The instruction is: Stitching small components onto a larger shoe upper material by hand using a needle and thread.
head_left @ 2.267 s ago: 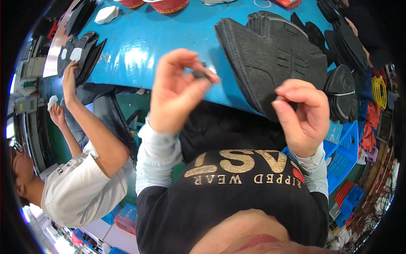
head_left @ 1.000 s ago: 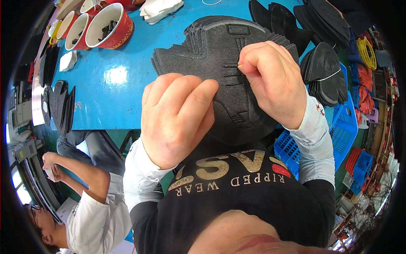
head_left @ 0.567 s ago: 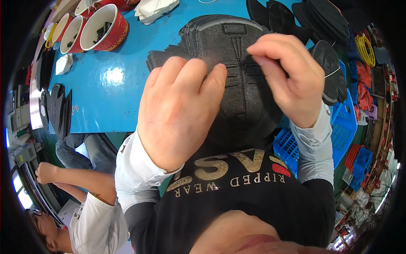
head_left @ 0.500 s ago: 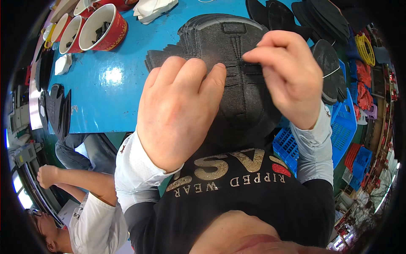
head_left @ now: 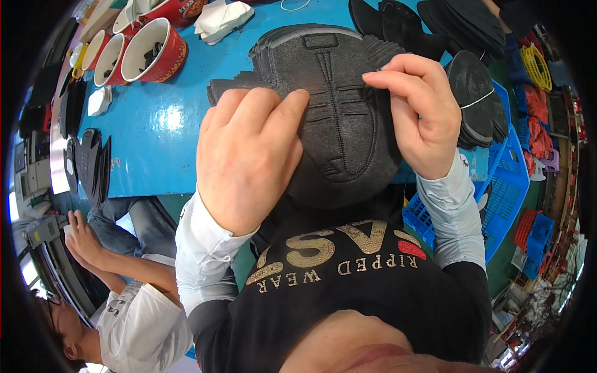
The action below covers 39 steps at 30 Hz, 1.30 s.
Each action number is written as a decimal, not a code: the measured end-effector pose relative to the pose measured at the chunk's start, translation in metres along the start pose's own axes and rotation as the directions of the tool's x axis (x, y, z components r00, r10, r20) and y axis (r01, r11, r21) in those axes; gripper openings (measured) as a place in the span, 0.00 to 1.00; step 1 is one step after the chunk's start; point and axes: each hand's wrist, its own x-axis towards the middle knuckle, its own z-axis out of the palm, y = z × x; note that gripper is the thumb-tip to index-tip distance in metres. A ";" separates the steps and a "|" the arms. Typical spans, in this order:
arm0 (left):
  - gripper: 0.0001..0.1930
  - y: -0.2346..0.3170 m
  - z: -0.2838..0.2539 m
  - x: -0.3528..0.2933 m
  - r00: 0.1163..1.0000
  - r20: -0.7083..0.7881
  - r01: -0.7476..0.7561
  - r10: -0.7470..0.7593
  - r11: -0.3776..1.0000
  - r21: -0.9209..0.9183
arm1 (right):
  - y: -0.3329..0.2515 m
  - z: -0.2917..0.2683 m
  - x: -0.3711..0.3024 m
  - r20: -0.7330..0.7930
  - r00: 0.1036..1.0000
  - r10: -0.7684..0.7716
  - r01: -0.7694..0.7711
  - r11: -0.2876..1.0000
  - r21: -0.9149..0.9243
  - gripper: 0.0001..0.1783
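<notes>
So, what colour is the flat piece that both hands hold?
The flat piece is dark grey with black stitched lines, seen in the head view.

the blue table [head_left: 168, 124] is carrying pretty much everything here. a stack of dark grey shoe upper pieces [head_left: 336, 105] is sitting on it near the front edge, fanned out a bit. red paper cups [head_left: 155, 50] are lining up at the far left corner, with a crumpled white cloth [head_left: 221, 15] lying just beside them. more black cut pieces [head_left: 410, 28] are piling up along the far right side, and another black stack [head_left: 93, 165] is resting at the left end.
</notes>
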 end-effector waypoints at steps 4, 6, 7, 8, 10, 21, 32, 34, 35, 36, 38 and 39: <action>0.23 0.001 -0.001 -0.004 0.998 -0.057 0.011 -0.010 1.000 0.019 | 0.003 -0.004 -0.007 0.040 0.999 -0.033 0.036 0.995 -0.088 0.15; 0.22 0.006 -0.005 -0.002 0.998 -0.057 -0.006 0.009 0.998 0.055 | 0.005 -0.005 -0.005 0.045 0.998 -0.040 0.044 0.993 -0.113 0.14; 0.22 0.008 -0.006 -0.001 0.998 -0.060 -0.020 0.025 0.996 0.087 | 0.006 -0.006 -0.004 0.055 0.997 -0.048 0.055 0.989 -0.139 0.13; 0.22 0.012 -0.007 -0.002 0.998 -0.058 -0.018 0.023 0.996 0.090 | 0.006 -0.006 -0.004 0.055 0.997 -0.049 0.056 0.989 -0.135 0.13; 0.22 0.018 -0.006 -0.004 0.999 -0.038 -0.004 0.007 0.998 0.065 | 0.006 -0.008 -0.006 0.098 0.993 -0.057 0.067 0.993 -0.100 0.15; 0.17 -0.005 0.001 -0.070 0.759 -0.432 0.379 -0.488 0.870 -0.316 | -0.003 -0.006 -0.015 -0.023 0.999 0.047 -0.046 0.999 0.024 0.15; 0.24 -0.091 0.038 -0.128 0.873 -0.144 0.483 -0.466 0.867 0.124 | -0.020 -0.002 -0.019 0.058 0.998 0.002 0.006 0.990 -0.138 0.19; 0.25 -0.084 0.036 -0.122 0.863 -0.156 0.498 -0.480 0.861 0.104 | -0.022 -0.002 -0.018 0.038 0.999 0.010 -0.006 0.992 -0.124 0.20; 0.26 -0.080 0.036 -0.120 0.881 -0.188 0.470 -0.435 0.853 0.229 | -0.025 -0.002 -0.015 0.079 0.996 -0.045 0.056 0.988 -0.141 0.20; 0.26 -0.077 0.035 -0.117 0.899 -0.212 0.436 -0.383 0.829 0.351 | -0.027 -0.002 -0.013 0.118 0.988 -0.098 0.116 0.981 -0.157 0.20; 0.26 -0.070 0.033 -0.113 0.893 -0.269 0.430 -0.361 0.860 0.274 | -0.031 0.003 -0.011 0.147 0.981 -0.127 0.151 0.976 -0.160 0.20; 0.25 -0.066 0.032 -0.110 0.883 -0.322 0.416 -0.342 0.887 0.200 | -0.032 0.008 -0.012 0.174 0.973 -0.154 0.182 0.970 -0.160 0.20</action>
